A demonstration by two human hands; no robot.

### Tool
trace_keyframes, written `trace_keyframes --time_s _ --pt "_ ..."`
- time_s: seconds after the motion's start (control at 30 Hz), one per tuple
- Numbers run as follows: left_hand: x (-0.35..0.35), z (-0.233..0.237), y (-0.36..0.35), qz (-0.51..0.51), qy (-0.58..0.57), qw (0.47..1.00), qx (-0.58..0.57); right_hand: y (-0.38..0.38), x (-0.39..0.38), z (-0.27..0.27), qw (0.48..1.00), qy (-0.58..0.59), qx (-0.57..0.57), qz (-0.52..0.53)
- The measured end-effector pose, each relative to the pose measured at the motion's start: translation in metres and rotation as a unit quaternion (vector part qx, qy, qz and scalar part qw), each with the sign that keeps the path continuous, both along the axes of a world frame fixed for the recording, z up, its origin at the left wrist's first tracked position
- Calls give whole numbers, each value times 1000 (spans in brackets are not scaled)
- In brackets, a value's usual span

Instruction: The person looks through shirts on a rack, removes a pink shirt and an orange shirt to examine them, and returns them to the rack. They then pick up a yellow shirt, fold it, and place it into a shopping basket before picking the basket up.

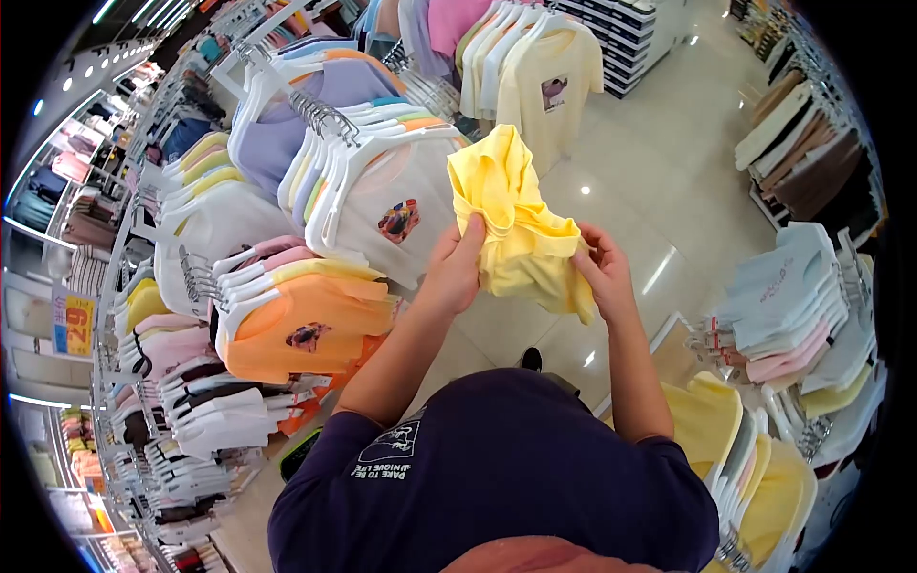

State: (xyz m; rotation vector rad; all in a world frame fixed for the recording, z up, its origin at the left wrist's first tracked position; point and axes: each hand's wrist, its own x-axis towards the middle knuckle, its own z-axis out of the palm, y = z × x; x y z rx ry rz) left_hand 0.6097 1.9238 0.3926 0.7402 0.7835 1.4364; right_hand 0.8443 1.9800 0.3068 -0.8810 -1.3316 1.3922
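Note:
A bunched yellow garment (521, 224), its exact kind hidden by the folds, is held up in front of me above the tiled floor. My left hand (457, 265) grips its left side, thumb on top of the cloth. On the right edge, my right hand (604, 270) pinches the fabric between thumb and fingers. Part of the garment stands up above the left hand, and the rest hangs between both hands. Just left of my left hand hangs a white printed T-shirt (401, 196) on a rack.
An orange T-shirt (306, 329) and several others hang on racks along the left. Yellow shirts (702, 411) hang close by my right elbow, with pale blue shirts (778, 277) beyond. A cream T-shirt (549, 81) hangs ahead. Shiny floor (659, 172) runs forward between the racks.

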Motion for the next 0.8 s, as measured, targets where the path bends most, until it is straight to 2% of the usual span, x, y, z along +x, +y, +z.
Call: trace_keyframes --time_s 0.1,0.2,0.3,0.4,0.5,0.6,0.7,0.8 --pt "13 1 2 29 51 998 -23 20 -3 1 995 69 62 28" --pt "8 -17 5 -4 203 979 -13 29 -12 25 985 64 138 78" --pt "11 -22 5 2 289 957 23 27 -29 35 978 129 95 131" --pt "4 -24 1 -21 374 925 59 31 -37 34 983 73 101 135" --pt "0 -22 -1 -32 355 934 11 34 -43 44 992 17 66 103" --pt "-1 -19 0 14 298 954 12 50 -42 43 991 31 106 81" --pt "-11 -14 1 14 255 967 -28 53 -46 53 990 83 89 76" --pt "-13 -4 3 38 200 979 4 44 -56 74 973 66 213 61"
